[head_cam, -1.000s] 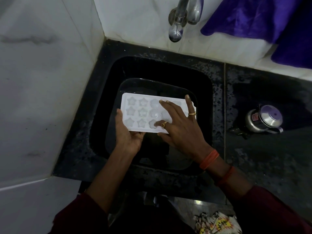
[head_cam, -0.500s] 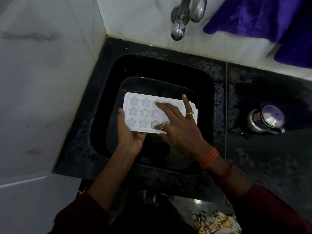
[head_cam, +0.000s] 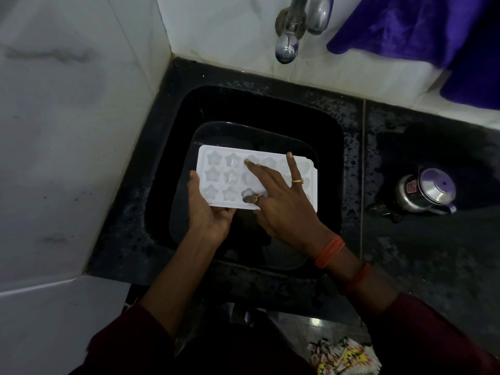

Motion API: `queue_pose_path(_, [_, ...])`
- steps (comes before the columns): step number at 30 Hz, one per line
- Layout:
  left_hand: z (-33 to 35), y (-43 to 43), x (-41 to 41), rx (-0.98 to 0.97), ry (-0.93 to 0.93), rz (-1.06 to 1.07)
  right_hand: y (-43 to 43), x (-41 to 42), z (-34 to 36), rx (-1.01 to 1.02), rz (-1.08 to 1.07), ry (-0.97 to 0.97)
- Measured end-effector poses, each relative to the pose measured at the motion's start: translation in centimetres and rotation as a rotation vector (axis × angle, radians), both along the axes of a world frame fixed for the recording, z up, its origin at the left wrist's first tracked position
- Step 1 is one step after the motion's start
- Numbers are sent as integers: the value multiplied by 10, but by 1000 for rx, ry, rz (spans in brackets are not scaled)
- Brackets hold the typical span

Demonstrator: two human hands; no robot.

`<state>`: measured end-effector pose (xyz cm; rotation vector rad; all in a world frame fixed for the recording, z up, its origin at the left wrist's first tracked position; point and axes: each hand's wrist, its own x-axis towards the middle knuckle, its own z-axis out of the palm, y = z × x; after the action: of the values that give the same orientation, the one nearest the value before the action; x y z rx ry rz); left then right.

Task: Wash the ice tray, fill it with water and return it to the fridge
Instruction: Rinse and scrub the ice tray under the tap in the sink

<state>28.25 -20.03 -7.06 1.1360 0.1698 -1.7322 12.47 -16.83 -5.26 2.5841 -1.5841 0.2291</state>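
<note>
A white tray [head_cam: 216, 182] with star-shaped cells is being held level over a dark basin [head_cam: 300, 150] sitting inside a black sink [head_cam: 270, 109], its long axis running left to right, roughly parallel to the sink's back edge. The left hand [head_cam: 208, 215] is gripping the tray's near-left corner, with the thumb lying along the short edge and the rest tucked underneath. The right hand [head_cam: 284, 204] is lying spread across the middle and right cells. Its fingers [head_cam: 250, 165] are straight and wide apart, pressing into the moulds rather than grasping anything, and the thumb is dipping into a near-row cell. By the look of it, this is the scrubbing stage of the wash. No water is seen coming from the tap [head_cam: 286, 47], which is hanging above and beyond the tray's far edge, over its right half. Any rinse or fill is likely to mean carrying the tray away from the body toward that spout. The left hand is already the carrier, and the right hand is the nearer one to the tap. A steel pot [head_cam: 427, 190] is standing well apart on the wet black worktop [head_cam: 433, 266] to the right. A purple cloth [head_cam: 405, 23] is draped over the white tiled wall [head_cam: 81, 104] behind it.
</note>
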Motion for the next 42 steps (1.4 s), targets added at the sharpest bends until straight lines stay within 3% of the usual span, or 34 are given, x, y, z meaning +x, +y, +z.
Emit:
queue_pose_path(10, [-1,0,1,-3,9,-8,0,-5,-2,38,48,-109])
queue_pose_path(23, [0,5,5,-8,-22,-13,2,1,3,22,15,-97])
queue_pose_path(30, [0,9,6,-11,-30,-39,3,6,8,76,-20,68])
queue_pose_path(35, [1,6,7,-14,-19,-21,2,2,11,53,-47,-18])
queue_pose_path(42, [0,4,10,-7,-16,-41,0,4,-1,85,-38,5])
